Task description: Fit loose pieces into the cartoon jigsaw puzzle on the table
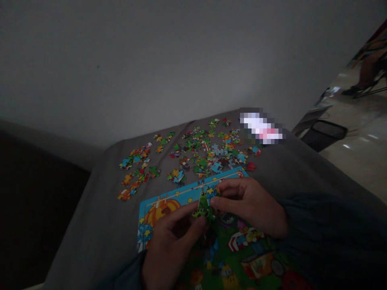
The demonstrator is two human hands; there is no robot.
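While left hand (173,245) grips puzzle pieces (204,204), right hand (252,205) pinching, board (181,195) beneath;

Dim throughout, colours muted. Puzzle pieces (204,207) in grip of left hand (173,239) and right hand (252,205) underexposed, details murky. Pixelated bright patch (260,128) beyond and right of grip, blown white; paler glow on wall (223,72) behind. Right sleeve (326,229) near-black. Floor (359,137) glints farther right, edge soft, stretched

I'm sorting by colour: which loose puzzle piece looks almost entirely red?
The red piece just off the board's far right corner; neighbouring pieces show blue, green or mixed colours.
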